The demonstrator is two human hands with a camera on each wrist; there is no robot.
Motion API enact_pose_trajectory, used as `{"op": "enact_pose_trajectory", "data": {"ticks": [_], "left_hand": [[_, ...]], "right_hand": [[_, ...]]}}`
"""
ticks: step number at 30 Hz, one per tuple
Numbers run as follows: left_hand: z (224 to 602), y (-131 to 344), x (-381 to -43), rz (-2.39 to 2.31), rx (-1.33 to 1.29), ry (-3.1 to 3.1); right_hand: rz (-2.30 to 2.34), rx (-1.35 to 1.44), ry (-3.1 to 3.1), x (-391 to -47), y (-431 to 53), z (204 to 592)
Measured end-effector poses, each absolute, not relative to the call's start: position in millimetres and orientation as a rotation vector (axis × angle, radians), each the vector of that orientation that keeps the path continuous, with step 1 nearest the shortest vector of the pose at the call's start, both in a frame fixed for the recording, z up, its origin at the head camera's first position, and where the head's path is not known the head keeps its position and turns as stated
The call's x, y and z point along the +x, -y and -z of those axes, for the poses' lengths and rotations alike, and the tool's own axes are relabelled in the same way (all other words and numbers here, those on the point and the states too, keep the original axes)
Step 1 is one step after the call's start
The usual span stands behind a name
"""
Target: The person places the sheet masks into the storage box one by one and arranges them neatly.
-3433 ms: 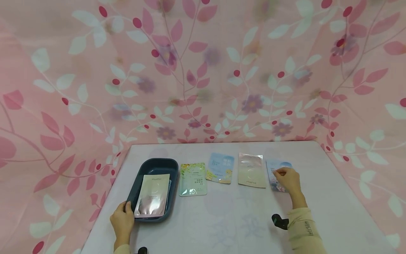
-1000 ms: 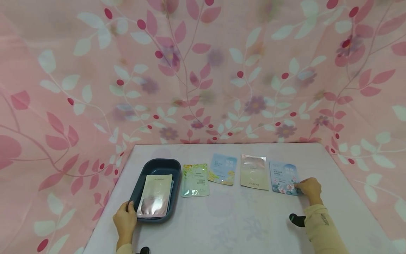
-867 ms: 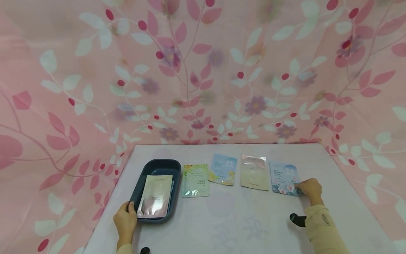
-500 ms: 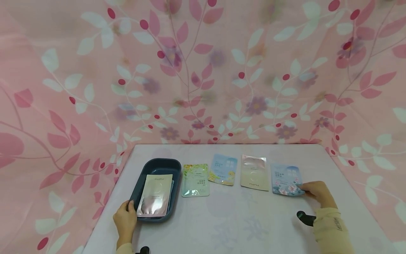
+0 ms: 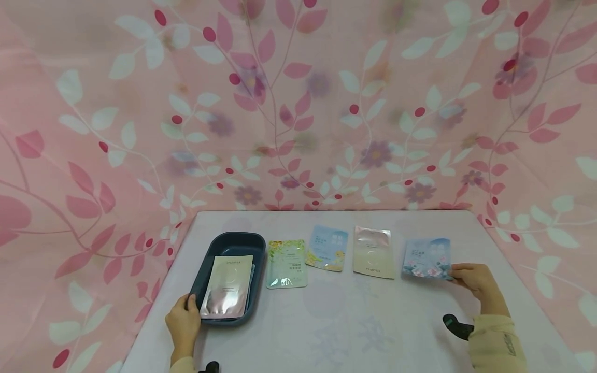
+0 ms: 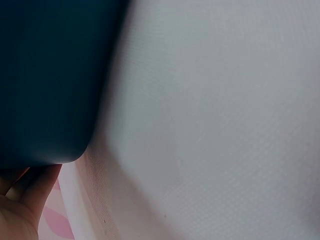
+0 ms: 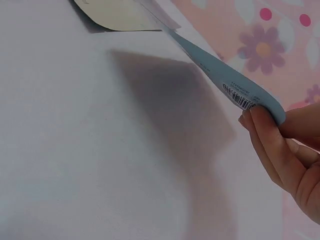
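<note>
The right hand (image 5: pixel 482 282) has its grip pinched on the near right corner of a flowered packet (image 5: pixel 425 259), thumb on one side and fingers on the other. The held end of the packet is raised above the white surface (image 5: pixel 336 331), at the right of the row; whether its far edge touches anything is hard to tell. From the right wrist the packet appears nearly edge-on and slightly bent, its pale blue back bearing a barcode (image 7: pixel 239 96), and a dark shadow (image 7: pixel 170 105) spreads on the surface below.

The left hand (image 5: pixel 183 318) grips the rim of a dark blue tray (image 5: pixel 233 246) at its near left corner. In the tray lies a shiny cream packet (image 5: pixel 227 287), pale at the far end and pinkish at the near end; a blue edge of something shows from beneath its right side.

Between the tray and the flowered packet, three more lie flat in a row: a green packet (image 5: pixel 286 264) just beside the tray, then a blue-and-yellow packet (image 5: pixel 327 248), turned a little askew, then a beige packet (image 5: pixel 373 254), near the flowered one.

Both arms wear pale yellow sleeves (image 5: pixel 496 342). Behind the surface hangs a pink cloth (image 5: pixel 298 119) printed with leaves, berries and flowers.
</note>
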State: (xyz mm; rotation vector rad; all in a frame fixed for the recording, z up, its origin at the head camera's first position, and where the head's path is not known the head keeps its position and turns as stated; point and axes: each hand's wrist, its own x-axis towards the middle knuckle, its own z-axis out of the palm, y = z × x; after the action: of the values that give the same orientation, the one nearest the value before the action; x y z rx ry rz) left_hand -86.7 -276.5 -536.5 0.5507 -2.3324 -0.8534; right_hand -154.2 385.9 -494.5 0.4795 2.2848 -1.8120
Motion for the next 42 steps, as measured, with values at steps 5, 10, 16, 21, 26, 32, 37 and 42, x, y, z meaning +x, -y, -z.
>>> {"op": "enact_pose_trajectory", "data": {"ticks": [5, 10, 16, 21, 26, 32, 37, 42], "left_hand": [[536, 277, -86, 0.861, 0.564, 2.337], [537, 277, -86, 0.863, 0.572, 2.338], [537, 277, -87, 0.863, 0.570, 2.343], [537, 277, -86, 0.867, 0.566, 2.345], [537, 277, -86, 0.873, 0.568, 2.346], [538, 277, -87, 0.884, 0.574, 2.347], [538, 277, -87, 0.890, 0.584, 2.354], [537, 277, -87, 0.888, 0.591, 2.356]], "right_hand": [[1.774, 0.441, -2.364, -149, -381, 485], [1.719, 0.432, -2.431, -144, -376, 479], [1.755, 0.448, -2.447, -138, -365, 475], [1.799, 0.414, -2.472, -137, -354, 471], [1.769, 0.381, -2.513, -138, -345, 467], [1.708, 0.356, -2.563, -137, -336, 462], [1.687, 0.303, -2.606, -137, -328, 460], [1.699, 0.267, -2.599, -138, -317, 461]]}}
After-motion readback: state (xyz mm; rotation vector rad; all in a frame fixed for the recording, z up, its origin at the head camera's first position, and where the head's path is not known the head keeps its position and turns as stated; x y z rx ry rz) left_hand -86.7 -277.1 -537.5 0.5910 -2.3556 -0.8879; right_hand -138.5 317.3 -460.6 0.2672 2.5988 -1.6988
